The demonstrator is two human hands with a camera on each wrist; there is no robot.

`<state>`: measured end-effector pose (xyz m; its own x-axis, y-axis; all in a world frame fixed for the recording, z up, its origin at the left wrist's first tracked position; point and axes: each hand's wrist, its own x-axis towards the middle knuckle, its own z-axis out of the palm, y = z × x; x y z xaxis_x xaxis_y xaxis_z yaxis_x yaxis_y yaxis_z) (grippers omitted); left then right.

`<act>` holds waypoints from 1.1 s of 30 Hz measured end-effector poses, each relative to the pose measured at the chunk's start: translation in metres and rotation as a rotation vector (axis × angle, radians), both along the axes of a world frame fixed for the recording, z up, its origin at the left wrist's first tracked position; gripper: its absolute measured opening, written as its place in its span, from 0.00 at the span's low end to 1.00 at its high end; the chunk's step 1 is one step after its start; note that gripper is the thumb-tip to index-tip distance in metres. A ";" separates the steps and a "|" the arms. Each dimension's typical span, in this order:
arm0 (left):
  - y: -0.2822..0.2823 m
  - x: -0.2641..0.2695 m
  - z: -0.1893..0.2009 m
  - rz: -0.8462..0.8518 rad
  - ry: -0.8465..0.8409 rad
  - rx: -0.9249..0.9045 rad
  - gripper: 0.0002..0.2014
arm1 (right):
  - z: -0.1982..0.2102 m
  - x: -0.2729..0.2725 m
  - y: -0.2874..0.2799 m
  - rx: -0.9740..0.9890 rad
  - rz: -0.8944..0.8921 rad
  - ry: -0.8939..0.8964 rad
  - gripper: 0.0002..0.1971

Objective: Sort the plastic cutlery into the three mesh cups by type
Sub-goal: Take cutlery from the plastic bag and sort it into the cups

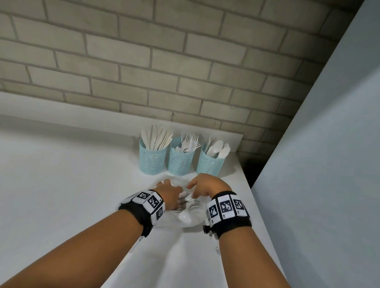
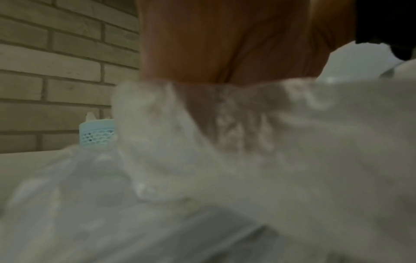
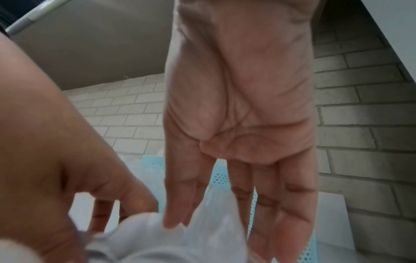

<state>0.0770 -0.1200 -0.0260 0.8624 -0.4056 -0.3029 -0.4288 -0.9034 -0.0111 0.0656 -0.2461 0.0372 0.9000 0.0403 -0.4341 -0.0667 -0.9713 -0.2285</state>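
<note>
Three light-blue mesh cups stand in a row at the back of the white counter: knives [image 1: 151,159], forks [image 1: 180,163], spoons [image 1: 209,166]. In front of them lies a clear plastic bag [image 1: 190,215] with white cutlery [image 1: 193,206] inside. My left hand [image 1: 170,192] has its fingers curled on the bag's left side; the left wrist view shows the bag [image 2: 202,178] up close with those fingers blurred behind the film. My right hand [image 1: 202,185] hovers over the bag's far end. In the right wrist view its straight fingers [image 3: 238,195] point down and their tips touch the bag [image 3: 202,240].
A brick wall [image 1: 166,55] runs behind the counter [image 1: 52,181]. A tall pale panel [image 1: 337,150] stands close on the right, past the counter's right edge. The counter stretches bare to the left of the cups.
</note>
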 end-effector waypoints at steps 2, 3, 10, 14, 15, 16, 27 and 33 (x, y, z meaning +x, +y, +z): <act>0.003 -0.001 -0.002 0.028 0.012 -0.040 0.25 | -0.006 -0.002 -0.001 0.026 -0.023 -0.008 0.29; 0.004 -0.002 -0.003 0.047 0.017 -0.068 0.24 | -0.008 -0.003 -0.003 0.042 -0.034 -0.017 0.30; 0.013 -0.002 -0.006 0.084 0.054 -0.289 0.20 | -0.021 -0.003 -0.007 0.257 -0.139 -0.141 0.33; 0.015 -0.002 -0.004 0.100 0.139 -0.347 0.24 | -0.031 -0.003 -0.006 0.311 -0.162 -0.193 0.30; 0.015 -0.003 -0.001 0.088 0.159 -0.350 0.23 | -0.034 -0.004 -0.007 0.322 -0.169 -0.196 0.30; 0.015 -0.003 -0.001 0.076 0.172 -0.347 0.23 | -0.035 -0.004 -0.007 0.331 -0.177 -0.197 0.30; 0.020 0.010 0.004 0.148 0.314 -0.181 0.33 | -0.042 -0.002 -0.006 0.374 -0.179 -0.212 0.26; 0.026 0.016 0.006 0.187 0.366 -0.236 0.28 | -0.034 0.000 -0.003 0.419 -0.186 -0.230 0.33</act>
